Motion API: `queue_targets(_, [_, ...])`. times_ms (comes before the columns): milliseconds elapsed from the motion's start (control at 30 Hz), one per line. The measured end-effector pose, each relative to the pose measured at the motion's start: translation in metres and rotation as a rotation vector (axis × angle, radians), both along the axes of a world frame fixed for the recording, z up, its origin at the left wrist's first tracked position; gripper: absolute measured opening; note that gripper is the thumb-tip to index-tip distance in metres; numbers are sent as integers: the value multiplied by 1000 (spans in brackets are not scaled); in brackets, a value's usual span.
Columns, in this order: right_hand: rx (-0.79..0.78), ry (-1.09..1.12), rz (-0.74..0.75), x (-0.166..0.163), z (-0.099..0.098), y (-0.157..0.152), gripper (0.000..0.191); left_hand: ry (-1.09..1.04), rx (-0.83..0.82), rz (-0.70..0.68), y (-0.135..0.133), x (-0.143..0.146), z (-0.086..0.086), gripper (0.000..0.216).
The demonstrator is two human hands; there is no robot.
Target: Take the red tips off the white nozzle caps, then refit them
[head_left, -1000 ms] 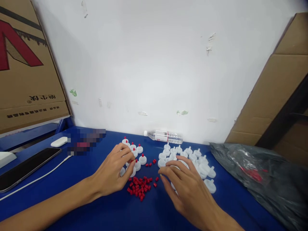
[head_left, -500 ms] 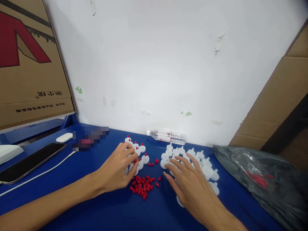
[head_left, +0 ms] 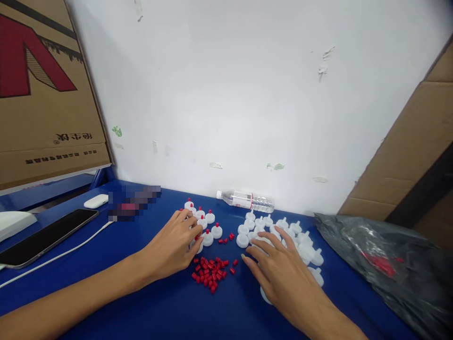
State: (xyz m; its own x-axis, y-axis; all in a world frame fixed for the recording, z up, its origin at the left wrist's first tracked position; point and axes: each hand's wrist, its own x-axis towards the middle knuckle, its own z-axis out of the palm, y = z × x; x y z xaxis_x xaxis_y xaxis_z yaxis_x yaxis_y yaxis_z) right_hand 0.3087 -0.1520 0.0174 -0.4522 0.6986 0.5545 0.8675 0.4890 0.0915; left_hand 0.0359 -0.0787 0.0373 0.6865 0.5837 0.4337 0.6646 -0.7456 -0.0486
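My left hand (head_left: 173, 248) rests on the blue table (head_left: 141, 293), its fingers curled and pinched on a white cap with a red tip (head_left: 197, 242) at the edge of a cluster of red-tipped white caps (head_left: 208, 222). My right hand (head_left: 279, 269) lies flat, fingers spread, on top of a group of plain white caps (head_left: 300, 245). Between the two hands sits a pile of small red plugs (head_left: 210, 273).
A clear water bottle (head_left: 246, 200) lies by the white wall. At the left are a phone (head_left: 42, 236), its white cable (head_left: 56, 257) and a small white case (head_left: 95, 201). A dark plastic bag (head_left: 385, 264) lies at the right, with cardboard boxes (head_left: 38, 94) on both sides.
My right hand has opened out and settled flat over the plain white caps. My left hand stayed pinched at the red-tipped caps. The view shifted slightly.
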Motion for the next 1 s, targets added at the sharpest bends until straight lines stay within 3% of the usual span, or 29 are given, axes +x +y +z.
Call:
queue_targets(133, [-46, -11, 14, 0, -1, 0, 20, -17, -25, -36, -5, 0, 5, 17])
queue_targets(300, [1, 16, -11, -2, 3, -1, 22, -48, 13, -226, -10, -5, 21, 13])
queue_targets(433, [33, 68, -58, 2, 6, -1, 26, 1, -42, -292, -11, -8, 27, 10])
queue_targets(767, [-12, 80, -39, 6, 8, 1, 31, 68, -106, -279, -14, -8, 24, 6])
queue_targets(1000, [-133, 99, -84, 5, 14, -2, 31, 115, -116, -261, -14, -8, 17, 2])
